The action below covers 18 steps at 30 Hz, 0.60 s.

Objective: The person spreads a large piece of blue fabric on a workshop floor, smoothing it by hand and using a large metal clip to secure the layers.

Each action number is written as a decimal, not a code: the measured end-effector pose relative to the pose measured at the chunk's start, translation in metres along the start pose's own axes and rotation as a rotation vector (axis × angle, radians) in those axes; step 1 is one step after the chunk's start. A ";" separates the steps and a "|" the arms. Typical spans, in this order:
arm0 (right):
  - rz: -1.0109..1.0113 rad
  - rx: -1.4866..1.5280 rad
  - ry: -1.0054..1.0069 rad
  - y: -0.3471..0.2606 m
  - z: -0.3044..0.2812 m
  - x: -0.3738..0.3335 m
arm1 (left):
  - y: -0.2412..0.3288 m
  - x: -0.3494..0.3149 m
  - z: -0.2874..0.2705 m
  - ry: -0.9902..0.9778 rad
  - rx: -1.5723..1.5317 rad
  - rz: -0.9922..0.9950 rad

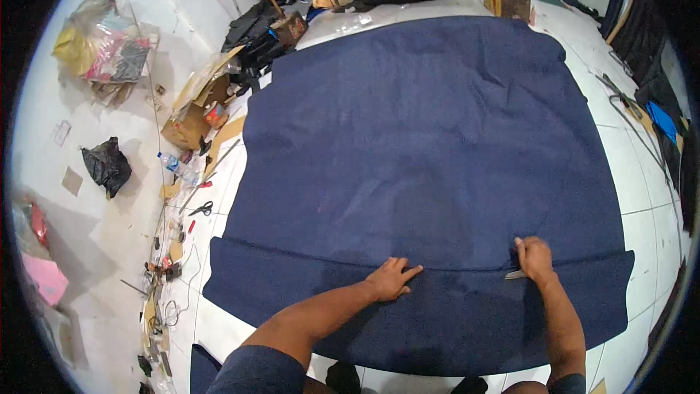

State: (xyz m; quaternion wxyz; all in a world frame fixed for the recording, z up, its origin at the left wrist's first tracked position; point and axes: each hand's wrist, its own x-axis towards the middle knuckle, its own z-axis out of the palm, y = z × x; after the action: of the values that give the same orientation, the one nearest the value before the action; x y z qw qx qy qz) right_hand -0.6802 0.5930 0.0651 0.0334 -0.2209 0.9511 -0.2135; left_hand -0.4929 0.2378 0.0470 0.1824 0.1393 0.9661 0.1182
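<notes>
head view — we note left hand (392, 279) spread flat, apparently steadying navy cloth (430, 138) — right hand (537, 259) gripping grey tool (515, 275).

We are viewing what looks like a cloth workshop: navy fabric (415, 160) is covering floor tiles (633, 175) mid-frame, black-handled scissors (204, 209) are lying at left

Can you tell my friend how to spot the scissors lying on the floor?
Find the huge dark blue cloth spread over the white tiled floor, then look just past its left edge. In the picture, the scissors lie a little below the clear plastic bottle. They're black with looped handles, unlike the small red strip nearby.
</notes>
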 end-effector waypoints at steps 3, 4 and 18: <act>-0.013 0.030 0.301 -0.009 -0.034 -0.009 | -0.004 -0.004 0.010 -0.014 0.035 -0.002; 0.016 0.178 0.368 -0.009 -0.050 -0.025 | -0.004 -0.005 0.015 0.037 0.040 0.019; 1.443 0.772 0.278 0.010 0.004 -0.400 | 0.003 0.004 0.013 0.170 0.031 0.213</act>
State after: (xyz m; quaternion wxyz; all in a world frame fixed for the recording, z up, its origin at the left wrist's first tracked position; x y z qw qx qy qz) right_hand -0.3237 0.7737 0.0449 0.1178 0.4989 0.7144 -0.4763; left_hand -0.4911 0.2447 0.0347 0.0840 0.2334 0.9595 0.1333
